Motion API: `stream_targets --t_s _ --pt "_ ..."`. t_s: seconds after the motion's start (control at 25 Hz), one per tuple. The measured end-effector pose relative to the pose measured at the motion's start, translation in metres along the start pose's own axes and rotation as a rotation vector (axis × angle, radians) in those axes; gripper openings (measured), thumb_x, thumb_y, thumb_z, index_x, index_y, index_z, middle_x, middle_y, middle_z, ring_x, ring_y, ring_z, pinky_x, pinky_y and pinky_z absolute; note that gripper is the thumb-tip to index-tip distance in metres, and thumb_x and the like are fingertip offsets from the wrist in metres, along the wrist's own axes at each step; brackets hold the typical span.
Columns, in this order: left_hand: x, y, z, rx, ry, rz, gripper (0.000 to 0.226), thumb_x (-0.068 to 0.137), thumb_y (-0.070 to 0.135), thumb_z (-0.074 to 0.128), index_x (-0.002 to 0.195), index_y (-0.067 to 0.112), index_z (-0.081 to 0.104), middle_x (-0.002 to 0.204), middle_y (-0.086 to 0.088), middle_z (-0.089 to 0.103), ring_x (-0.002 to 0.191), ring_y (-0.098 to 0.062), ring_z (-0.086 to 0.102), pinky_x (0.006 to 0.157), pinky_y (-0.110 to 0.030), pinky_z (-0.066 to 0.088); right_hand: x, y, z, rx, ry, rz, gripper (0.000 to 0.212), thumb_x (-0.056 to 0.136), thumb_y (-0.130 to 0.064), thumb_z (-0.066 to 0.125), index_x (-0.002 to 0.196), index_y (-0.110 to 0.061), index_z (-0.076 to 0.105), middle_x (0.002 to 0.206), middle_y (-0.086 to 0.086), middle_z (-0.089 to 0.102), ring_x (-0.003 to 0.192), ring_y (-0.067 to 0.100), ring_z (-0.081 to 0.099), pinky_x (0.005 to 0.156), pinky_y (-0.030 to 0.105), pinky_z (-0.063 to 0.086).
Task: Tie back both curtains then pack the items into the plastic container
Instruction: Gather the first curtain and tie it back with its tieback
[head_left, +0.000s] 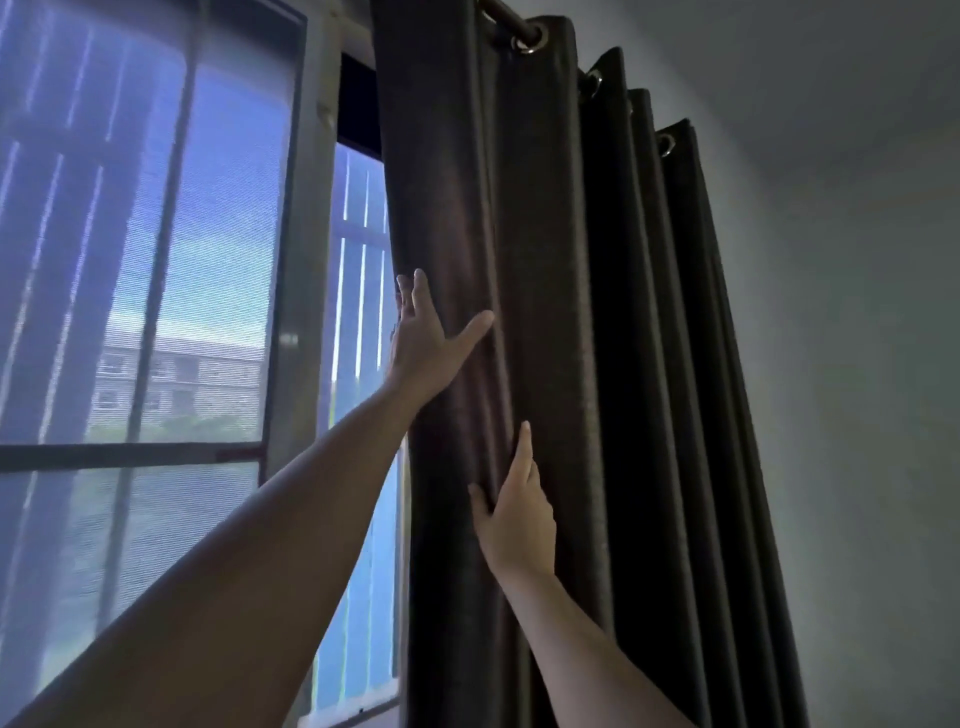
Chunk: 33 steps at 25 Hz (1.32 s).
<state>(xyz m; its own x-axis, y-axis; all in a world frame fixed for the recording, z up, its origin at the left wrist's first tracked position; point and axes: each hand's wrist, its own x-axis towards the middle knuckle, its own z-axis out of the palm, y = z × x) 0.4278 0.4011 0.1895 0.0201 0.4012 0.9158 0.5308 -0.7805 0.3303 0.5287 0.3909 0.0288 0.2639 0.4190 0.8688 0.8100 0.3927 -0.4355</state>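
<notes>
**Gathering the curtain before the tie goes on**

To the left of both hands the window (156, 260) takes up most of the view, uncovered. The dark curtain (545, 260) lies under both palms and runs on to their right in deep folds, hanging from a rod (506, 18) high above the fingertips, with a pale wall (857, 364) beyond. The left hand (421, 348) reaches higher, spread wide with straight fingers and the thumb out, pressing flat on the curtain's window-side edge. The right hand (517, 519) sits lower and a little to the right, laid along a pleat with the index finger straight and the thumb apart; it holds nothing that shows.

This looks like the first stage: bunching one curtain toward the wall. No tie-back, second curtain or plastic container is in view. The next move likely calls for closing both hands round the gathered folds lower down, then finding a tie to wrap them.
</notes>
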Motion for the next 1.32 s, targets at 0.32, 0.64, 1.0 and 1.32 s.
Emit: stream_targets --t_s 0.32,0.64,1.0,1.32 --pt "0.038 0.021 0.069 0.014 -0.019 0.175 0.084 0.073 0.037 0.067 0.140 0.016 0.020 0.155 -0.018 0.017 0.139 -0.037 0.029 0.110 -0.050 0.033 0.008 0.063 -0.008 -0.099 0.001 0.054 0.071 0.098 -0.031 0.044 0.150 -0.029 -0.003 0.106 0.000 0.067 0.087 0.017 0.065 0.079 0.034 0.054" --pt "0.069 0.028 0.124 0.079 -0.072 0.144 0.084 0.083 0.000 0.040 0.148 0.006 -0.013 0.159 -0.011 -0.012 0.146 -0.033 -0.011 0.119 -0.049 0.001 0.046 0.126 0.023 -0.438 0.321 -0.062 0.072 0.084 -0.031 0.060 0.147 -0.015 0.028 0.152 0.004 0.034 0.141 0.021 0.030 0.112 0.049 0.008" --pt "0.116 0.033 0.259 -0.042 -0.269 0.176 0.085 0.082 -0.005 0.032 0.148 0.018 -0.016 0.158 -0.001 -0.019 0.146 -0.025 -0.012 0.120 -0.043 0.009 0.127 0.252 0.017 -0.473 0.363 -0.096 0.104 0.062 -0.014 0.076 0.148 -0.018 0.018 0.154 0.009 0.027 0.142 0.025 0.025 0.108 0.057 0.009" --pt "0.130 0.070 0.368 -0.190 -0.383 0.117 0.085 0.084 -0.007 0.032 0.150 0.025 -0.012 0.159 -0.010 -0.005 0.147 -0.029 0.001 0.119 -0.041 0.015 0.190 0.348 -0.037 -0.390 0.274 0.034 0.116 0.068 -0.017 0.073 0.147 -0.024 -0.011 0.159 0.005 -0.006 0.146 0.024 -0.002 0.114 0.055 0.004"
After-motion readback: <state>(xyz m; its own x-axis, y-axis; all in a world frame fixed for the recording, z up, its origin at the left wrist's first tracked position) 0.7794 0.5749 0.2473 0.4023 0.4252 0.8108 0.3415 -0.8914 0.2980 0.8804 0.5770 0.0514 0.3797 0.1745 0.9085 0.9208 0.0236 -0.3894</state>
